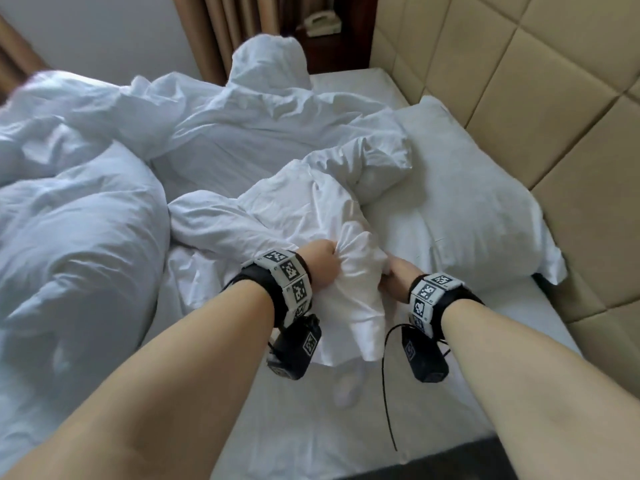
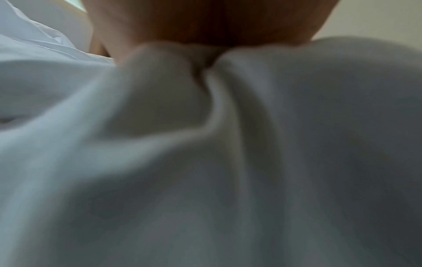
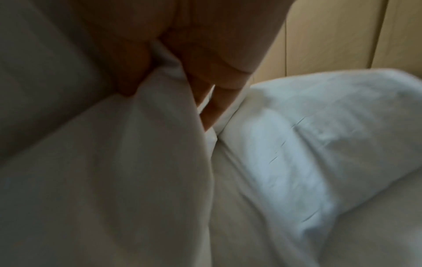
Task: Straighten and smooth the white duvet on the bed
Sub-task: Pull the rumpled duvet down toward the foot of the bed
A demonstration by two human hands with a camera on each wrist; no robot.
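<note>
The white duvet lies rumpled in heaps across the bed, with one end drawn toward me near the pillow. My left hand grips a bunched fold of that end; in the left wrist view the duvet cloth spills out from under the closed left hand. My right hand holds the same end from the right side. The right wrist view shows the duvet fabric pinched between thumb and fingers. The fingertips of both hands are hidden in cloth in the head view.
A white pillow lies right of my hands against the tan padded headboard. The bare bed sheet shows below my wrists. A nightstand with a telephone stands at the far side, beside curtains.
</note>
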